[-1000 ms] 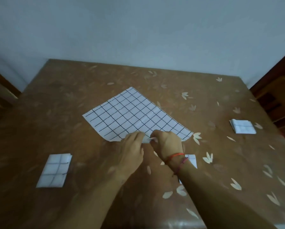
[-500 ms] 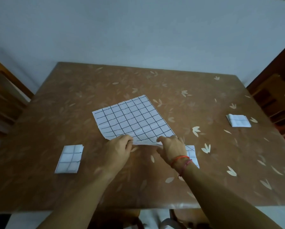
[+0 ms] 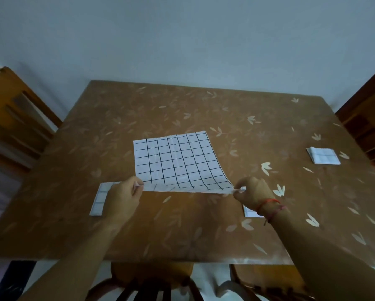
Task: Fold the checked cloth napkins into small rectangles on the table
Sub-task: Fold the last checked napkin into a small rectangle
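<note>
On the surface, the open checked napkin lies with near edge lifted. The left grip pinches its near-left corner; the right grip, its near-right corner.

A brown leaf-patterned table stands against a plain blue-grey wall, a wooden slatted chair at its left edge.

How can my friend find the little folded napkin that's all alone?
Find the brown leaf-patterned table, then its right side by the dark wooden chair. The small folded napkin lies there alone; the other two folded napkins sit partly hidden behind the left hand and right hand.
</note>
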